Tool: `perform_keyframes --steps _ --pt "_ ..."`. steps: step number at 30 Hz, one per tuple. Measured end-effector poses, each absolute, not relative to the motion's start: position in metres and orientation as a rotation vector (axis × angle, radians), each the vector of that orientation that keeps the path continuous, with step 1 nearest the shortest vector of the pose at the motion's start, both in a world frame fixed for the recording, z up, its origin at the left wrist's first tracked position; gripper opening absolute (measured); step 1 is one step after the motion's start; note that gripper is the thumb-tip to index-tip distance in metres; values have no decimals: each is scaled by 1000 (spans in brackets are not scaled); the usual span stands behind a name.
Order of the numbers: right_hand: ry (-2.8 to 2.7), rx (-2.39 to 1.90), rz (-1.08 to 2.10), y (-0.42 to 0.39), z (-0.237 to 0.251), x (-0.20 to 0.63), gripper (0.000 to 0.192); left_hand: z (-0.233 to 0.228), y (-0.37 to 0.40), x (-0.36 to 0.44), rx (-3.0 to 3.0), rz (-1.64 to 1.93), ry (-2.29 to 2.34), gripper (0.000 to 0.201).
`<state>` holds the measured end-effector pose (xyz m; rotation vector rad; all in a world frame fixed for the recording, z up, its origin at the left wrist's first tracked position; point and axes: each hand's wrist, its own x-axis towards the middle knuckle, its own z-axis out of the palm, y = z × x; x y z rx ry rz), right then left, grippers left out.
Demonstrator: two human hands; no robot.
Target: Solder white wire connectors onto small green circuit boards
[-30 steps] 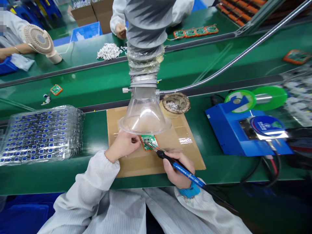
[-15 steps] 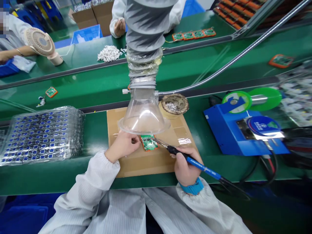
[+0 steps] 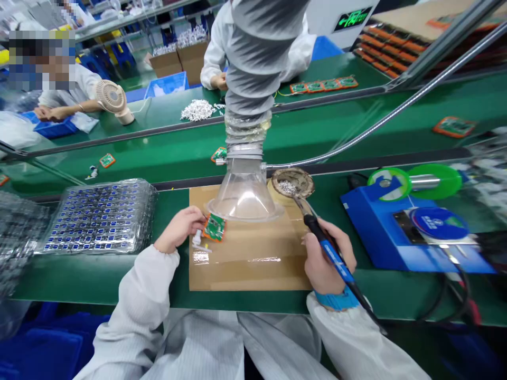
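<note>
My left hand [image 3: 180,228] is closed at the left edge of a green circuit board [image 3: 215,229] with an orange rim, its fingertips pinched there. A small white plug [image 3: 197,237] hangs just below those fingers, by the board's corner. In my right hand [image 3: 330,258] is a soldering iron [image 3: 331,254] with a blue and black handle, its tip end at the near rim of a round, crusted bowl [image 3: 304,182] that holds silvery bits. Under the board lies a sheet of brown cardboard [image 3: 249,274]. Fingers of my left hand partly hide what they pinch.
A clear extraction hood [image 3: 245,198] on a grey hose hangs over the cardboard. Stacked clear trays [image 3: 103,216] stand left, a blue soldering station [image 3: 380,227] with a green reel right. Beyond the green conveyor [image 3: 166,153], two people sit near a fan [image 3: 113,97] and white parts.
The soldering iron has gone from the board up to the bowl. My left hand and the board have shifted left, out from beneath the hood. The head view has tilted up.
</note>
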<state>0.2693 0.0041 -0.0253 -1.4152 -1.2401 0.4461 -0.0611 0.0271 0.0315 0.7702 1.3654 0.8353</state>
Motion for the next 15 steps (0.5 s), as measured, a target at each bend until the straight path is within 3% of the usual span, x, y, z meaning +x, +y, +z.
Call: perform_keyframes --steps 4,7,9,12,15 --pt "-1243 -1365 458 -17 -32 273 29 41 91 -93 810 1185 1721 15" --pt "-1186 -1352 493 -22 -30 271 26 46 144 -97 1184 1260 2262 14" --pt "-1154 -1353 515 -20 -26 269 26 45 172 -84 1570 1075 2421 24" --pt "-1129 -1368 542 -16 -23 266 26 35 198 -51 1984 682 2132 32" --pt "-1123 -1378 557 -15 -22 266 25 24 211 -25 2033 474 1930 31"
